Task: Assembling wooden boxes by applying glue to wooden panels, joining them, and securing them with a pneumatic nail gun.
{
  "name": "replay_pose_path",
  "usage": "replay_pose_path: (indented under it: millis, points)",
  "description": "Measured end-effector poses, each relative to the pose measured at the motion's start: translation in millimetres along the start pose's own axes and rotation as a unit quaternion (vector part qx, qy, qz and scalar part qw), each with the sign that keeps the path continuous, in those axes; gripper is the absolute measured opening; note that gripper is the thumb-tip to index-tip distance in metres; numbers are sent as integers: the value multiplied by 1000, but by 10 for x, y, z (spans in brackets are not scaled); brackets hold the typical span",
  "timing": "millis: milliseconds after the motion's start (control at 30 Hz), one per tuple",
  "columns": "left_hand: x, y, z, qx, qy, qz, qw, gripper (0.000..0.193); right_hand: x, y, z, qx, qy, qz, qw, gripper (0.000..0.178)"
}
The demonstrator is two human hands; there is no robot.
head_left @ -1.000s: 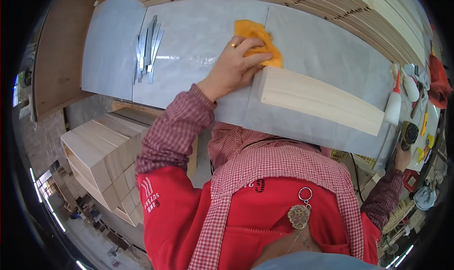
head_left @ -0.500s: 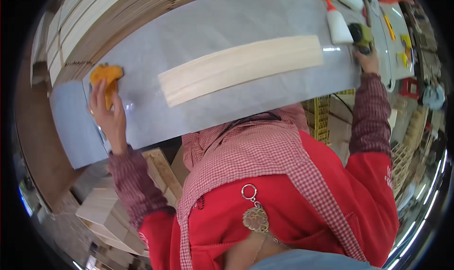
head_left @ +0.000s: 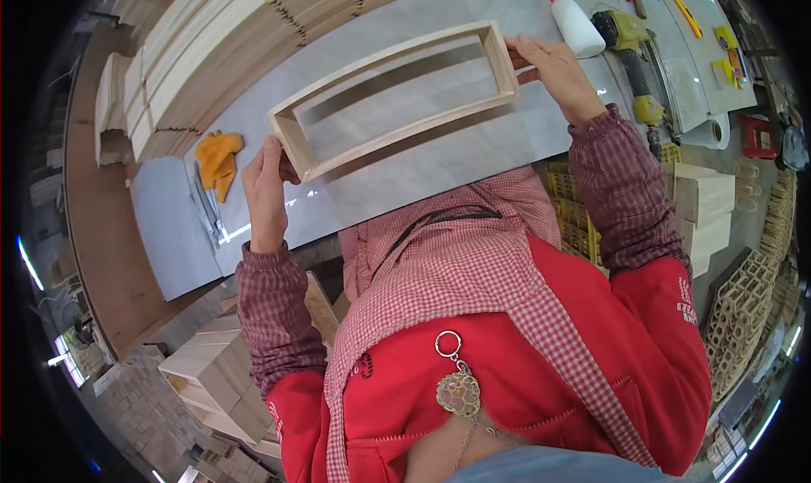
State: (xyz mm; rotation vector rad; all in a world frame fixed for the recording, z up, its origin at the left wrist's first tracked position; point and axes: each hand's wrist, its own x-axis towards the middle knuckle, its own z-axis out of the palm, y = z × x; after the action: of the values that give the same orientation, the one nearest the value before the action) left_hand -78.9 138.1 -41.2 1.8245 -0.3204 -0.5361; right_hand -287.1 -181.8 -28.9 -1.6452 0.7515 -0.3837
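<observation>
Above the grey tabletop [head_left: 355,204] I hold a long, narrow rectangular frame [head_left: 294,141] of pale wood, open through the middle and slightly tilted. My left hand [head_left: 266,187] grips its left end, with the thumb on the outer face. At the other end, the fingers of my right hand [head_left: 553,73] press against the short side. A crumpled orange-yellow cloth [head_left: 218,162] lies left of my left hand. Beyond my right hand are a white squeeze bottle [head_left: 577,28] with a red nozzle and a yellow-green and black nail gun [head_left: 623,31].
Stacked pale wooden pieces [head_left: 203,69] line the table's far left side. A yellow cutter knife [head_left: 688,16] and a white roll [head_left: 718,131] lie at the right. Wooden boxes [head_left: 211,365] stand below on the left; yellow crates [head_left: 574,208] sit beneath the table.
My left hand has left the orange-yellow cloth and my right hand the nail gun. Both have moved inward onto the frame, where a pale wooden piece lay on the tabletop.
</observation>
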Motion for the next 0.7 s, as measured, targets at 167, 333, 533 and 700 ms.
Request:
replay_pose_path:
  millis: [167, 333, 533, 700]
  points:
    - [-5, 20, -44, -15, 4, -17, 1000, 40, 54, 4, 79, -8, -15, 30, 999, 43]
    - [61, -63, -48, -56, 15, -54, 997, 39, 184, 137, -64, -1, -61, 49, 997, 38]
    - [34, 30, -102, -66, -36, -74, 994, 39, 144, -91, 47, 32, -43, 90, 994, 39]
    - [-124, 142, -45, -219, -8, 24, 975, 47, 207, 111, -89, 219, 9, 31, 975, 38]
